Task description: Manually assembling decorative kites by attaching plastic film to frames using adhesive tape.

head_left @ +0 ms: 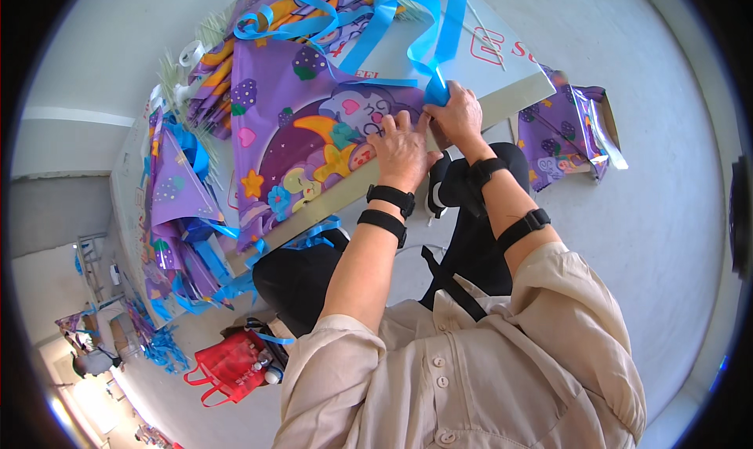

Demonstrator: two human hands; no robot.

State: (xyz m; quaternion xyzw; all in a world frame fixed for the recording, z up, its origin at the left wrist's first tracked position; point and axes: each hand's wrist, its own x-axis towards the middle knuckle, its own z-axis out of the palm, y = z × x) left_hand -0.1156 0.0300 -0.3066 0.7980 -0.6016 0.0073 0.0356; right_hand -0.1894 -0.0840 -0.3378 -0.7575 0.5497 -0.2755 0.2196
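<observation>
While the left hand (402, 157) lay unclenched on the purple sheet (286, 112), apparently steadying it, the right hand (461, 118) pinched blue ribbon (436, 92).

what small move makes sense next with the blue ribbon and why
Probably a gentle pull by the right hand to snug the blue ribbon near the edge of the purple printed sheet: that hand appears to pinch the ribbon where it gathers, the strands beyond it curl slack, and the left hand rests on the sheet, so it could steady it.
</observation>
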